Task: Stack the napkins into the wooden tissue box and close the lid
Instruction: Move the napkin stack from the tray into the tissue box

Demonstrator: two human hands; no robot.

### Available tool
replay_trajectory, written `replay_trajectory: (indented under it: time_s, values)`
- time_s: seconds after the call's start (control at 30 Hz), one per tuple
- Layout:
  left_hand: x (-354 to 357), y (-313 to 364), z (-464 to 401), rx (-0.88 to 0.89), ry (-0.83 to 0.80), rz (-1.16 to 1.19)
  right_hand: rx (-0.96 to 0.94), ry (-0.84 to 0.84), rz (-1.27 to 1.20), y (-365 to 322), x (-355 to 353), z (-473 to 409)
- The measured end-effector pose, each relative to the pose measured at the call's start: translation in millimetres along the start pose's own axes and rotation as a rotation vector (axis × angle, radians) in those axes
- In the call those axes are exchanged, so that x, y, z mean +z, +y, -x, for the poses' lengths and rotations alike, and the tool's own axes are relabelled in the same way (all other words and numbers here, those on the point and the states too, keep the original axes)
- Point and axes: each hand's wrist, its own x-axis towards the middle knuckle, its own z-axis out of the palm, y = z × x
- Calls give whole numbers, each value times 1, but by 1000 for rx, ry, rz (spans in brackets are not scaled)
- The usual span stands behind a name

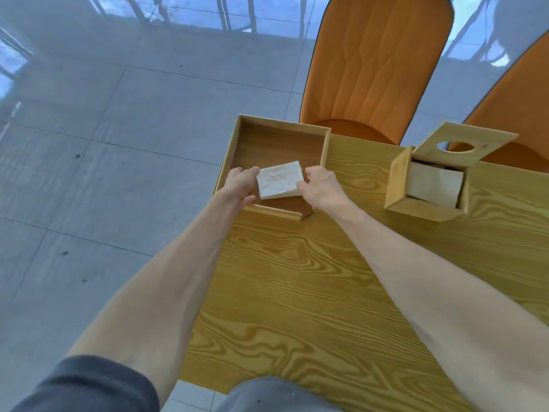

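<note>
White napkins point(279, 179), a small squared stack of them, sit pinched between both hands above the near end of a shallow wooden tray point(228, 162) at the table's left edge. The left hand point(241, 185) presses its fingers against the stack's left edge, with the thumb seemingly lower by the tray's near wall; the right hand point(319, 185) closes thumb and fingers on the right edge. Neither hand is spread wide, each curled just enough to clamp a side, so the stack is held between them rather than in either one alone. It lies tilted, its long side running roughly left to right between the palms. The wooden tissue box point(427, 188) stands well apart to the right on the table point(297, 278), its lid point(463, 144) with the oval slot swung up and back on the far side, the mouth open toward the viewer. Pale napkins already inside point(433, 185) fill much of it. The carry therefore goes rightward, and the right hand is the nearer one to the box; the stack likely needs levelling and squaring to the opening before it drops in. Two orange chairs point(374, 63) stand beyond the table.
</note>
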Motion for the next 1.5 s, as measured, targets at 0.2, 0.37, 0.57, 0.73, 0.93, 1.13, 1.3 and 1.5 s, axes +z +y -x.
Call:
replay_trajectory:
  time_s: [0.2, 0.37, 0.57, 0.73, 0.93, 1.13, 1.3, 1.5]
  values:
    - [7, 11, -8, -88, -66, 28, 85, -11, -102, -7, 15, -18]
    - [8, 8, -10, -136, -15, -71, 114, 17, -104, -4, 14, -21]
    - [12, -3, -19, -101, 1, -189, 93, 27, -127, -1, 16, -20]
    - [3, 0, -9, 80, -158, -243, 17, 42, -109, 3, 16, -21]
    - [-13, -1, -13, 358, -247, -284, -231, 155, -70, 10, 7, -21]
    - [-16, -10, -20, 503, -191, -456, -316, 254, 135, 20, 10, -16]
    - [-13, -12, -21, 529, -134, -486, -321, 279, 63, 24, 10, -16]
    - [-10, -11, -20, 550, -96, -536, -290, 240, 67, 30, 14, -15]
